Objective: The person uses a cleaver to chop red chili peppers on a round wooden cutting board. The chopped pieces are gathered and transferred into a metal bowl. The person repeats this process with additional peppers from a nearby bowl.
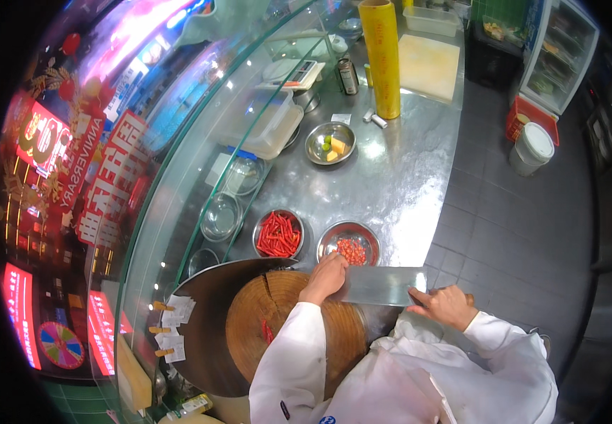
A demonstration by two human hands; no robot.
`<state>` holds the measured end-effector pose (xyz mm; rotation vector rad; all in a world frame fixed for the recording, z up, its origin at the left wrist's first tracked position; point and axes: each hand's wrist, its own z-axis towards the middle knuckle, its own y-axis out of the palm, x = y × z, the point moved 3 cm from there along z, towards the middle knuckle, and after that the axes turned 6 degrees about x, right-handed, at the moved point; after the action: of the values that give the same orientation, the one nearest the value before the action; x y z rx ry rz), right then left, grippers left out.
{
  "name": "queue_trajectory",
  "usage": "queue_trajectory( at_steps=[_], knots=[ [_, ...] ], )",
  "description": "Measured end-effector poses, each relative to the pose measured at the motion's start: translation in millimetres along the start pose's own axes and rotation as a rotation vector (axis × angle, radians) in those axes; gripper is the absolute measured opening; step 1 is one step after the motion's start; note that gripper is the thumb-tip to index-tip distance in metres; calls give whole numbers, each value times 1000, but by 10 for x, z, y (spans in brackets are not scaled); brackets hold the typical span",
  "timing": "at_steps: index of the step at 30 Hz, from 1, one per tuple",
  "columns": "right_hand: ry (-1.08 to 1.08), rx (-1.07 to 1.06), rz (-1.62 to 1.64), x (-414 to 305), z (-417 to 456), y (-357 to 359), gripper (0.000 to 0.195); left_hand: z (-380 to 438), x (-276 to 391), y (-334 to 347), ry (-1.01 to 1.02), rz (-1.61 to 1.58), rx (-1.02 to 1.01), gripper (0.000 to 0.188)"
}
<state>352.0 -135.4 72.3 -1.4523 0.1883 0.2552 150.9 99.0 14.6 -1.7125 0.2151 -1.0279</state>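
Note:
My right hand (448, 306) grips the wooden handle (469, 300) of a cleaver, its index finger laid along the blade. The broad steel blade (382, 286) lies flat, just on the near side of a steel bowl (373, 238) of chopped red chili (352, 251). At the blade's left end is my left hand (328, 276), fingers bent down by the bowl's near rim; what they touch is hidden. Below it stands a round wooden chopping block (253, 318) with a cracked top and a few red chili pieces (267, 331). Whole red chilies (278, 236) fill another steel bowl (300, 250) to the left.
A curved metal guard (200, 297) with clipped paper slips (176, 312) wraps the block's left side. Glass panels (152, 212) border the steel counter (306, 191). Farther up are a bowl of limes and yellow chunks (314, 153), an upright yellow roll (382, 58) and a white cutting board (427, 66).

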Motion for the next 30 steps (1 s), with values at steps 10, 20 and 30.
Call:
queue_trajectory(
  at_steps=[10,20,30],
  knots=[
    [245,-84,559,24,-241,-85,43,-578,-379,-676,-300,-485,483,20],
    [845,-718,1573,-108,13,617,48,-1572,-100,75,-610,-402,947,45],
    [861,-819,1558,-68,-69,818,47,-1264,143,283,-505,-274,837,50]
  ],
)
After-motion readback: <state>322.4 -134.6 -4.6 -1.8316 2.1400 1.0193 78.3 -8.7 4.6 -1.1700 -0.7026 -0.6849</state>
